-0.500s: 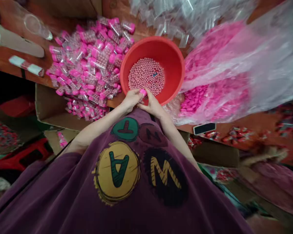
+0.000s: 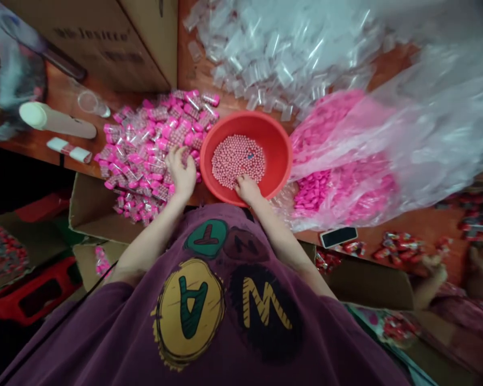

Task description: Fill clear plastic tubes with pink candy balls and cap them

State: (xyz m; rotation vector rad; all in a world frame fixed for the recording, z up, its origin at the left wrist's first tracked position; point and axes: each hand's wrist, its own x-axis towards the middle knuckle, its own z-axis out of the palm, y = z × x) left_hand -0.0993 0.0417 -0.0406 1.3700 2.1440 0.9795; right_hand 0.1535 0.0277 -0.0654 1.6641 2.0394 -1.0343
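Note:
My left hand [image 2: 182,170] is over the right side of a heap of small clear bottles with pink caps [image 2: 145,139]. Its fingers are apart and slightly curled, with no bottle plainly gripped. My right hand [image 2: 248,188] reaches over the near rim of a red plastic bowl [image 2: 277,155]. Its bent fingers are drawn together against the pink beads [image 2: 235,155] inside; whether they hold any beads is hidden. A small blue piece [image 2: 250,156] lies among the beads.
Empty clear bottles [image 2: 282,69] are heaped behind the bowl. At right, a clear plastic bag [image 2: 426,145] holds pink caps [image 2: 346,182]. A phone [image 2: 338,237] lies by the table edge. A cardboard box [image 2: 104,48] stands at back left. Another person's hand [image 2: 434,268] shows at far right.
My hands were together at the bowl's near rim around a pink-capped bottle. Now the left has moved left over the bottle heap, and the right has gone into the beads. The camera view has shifted.

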